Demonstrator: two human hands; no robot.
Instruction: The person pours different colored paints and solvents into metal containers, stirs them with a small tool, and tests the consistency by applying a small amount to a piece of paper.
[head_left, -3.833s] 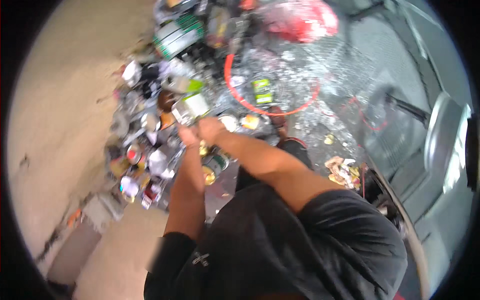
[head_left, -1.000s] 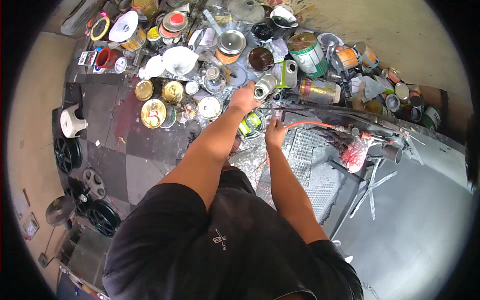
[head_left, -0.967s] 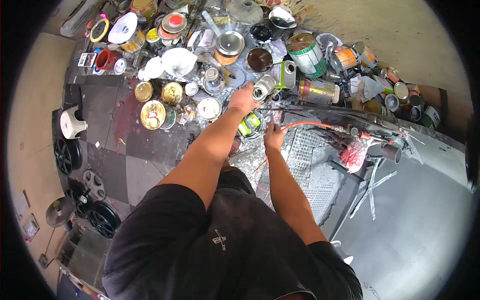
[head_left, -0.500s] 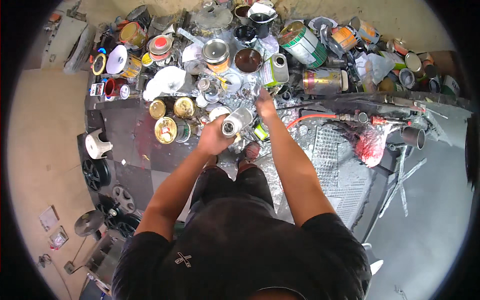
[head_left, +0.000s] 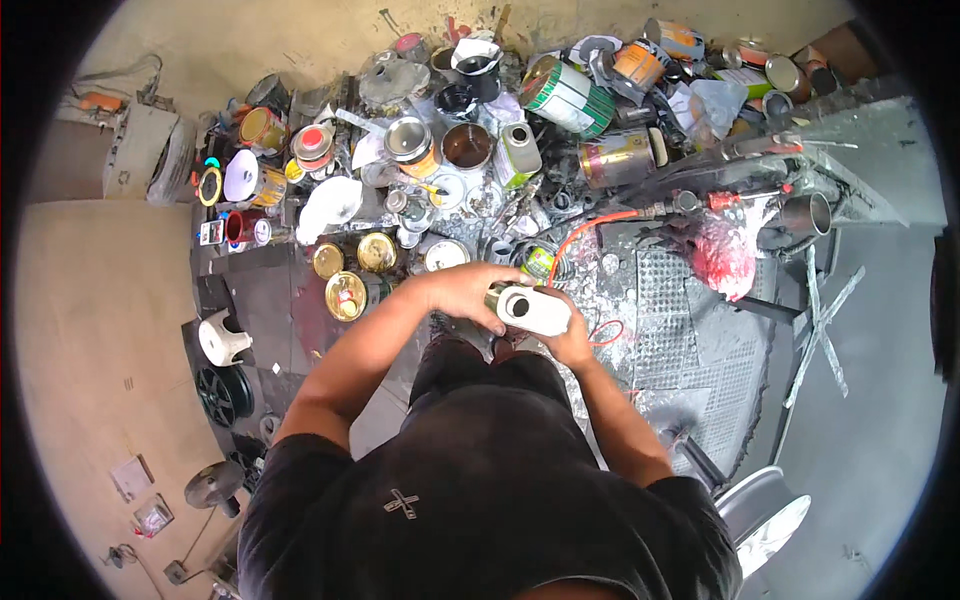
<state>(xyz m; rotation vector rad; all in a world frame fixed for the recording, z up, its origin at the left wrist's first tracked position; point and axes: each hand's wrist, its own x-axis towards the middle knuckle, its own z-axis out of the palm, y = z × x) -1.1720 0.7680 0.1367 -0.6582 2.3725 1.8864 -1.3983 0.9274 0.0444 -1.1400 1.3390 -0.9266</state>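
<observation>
A pale rectangular metal tin [head_left: 548, 314] with a round dark opening in its top is held in front of my body, above my feet. My left hand [head_left: 465, 291] is closed on its left side, the thumb near the top edge. Around the tin's right end my right hand [head_left: 573, 343] is wrapped, its fingers partly hidden. Most of the tin's body is out of sight below its top. Just beyond the hands a small green-labelled can [head_left: 539, 262] stands on the paint-spattered surface.
Ahead is a crowded bench with an open tin of brown paint [head_left: 468, 146], a green-and-white tin [head_left: 518, 155] and a large green-striped can [head_left: 568, 96]. Gold-lidded cans [head_left: 346, 296] stand at the left. An orange hose [head_left: 590, 222] curves on the right, near a red-stained cloth [head_left: 724, 260].
The tin in my left hand has come nearer my body and moved right. My right hand has drawn back from the bench and now grips the tin too. The view has shifted.
</observation>
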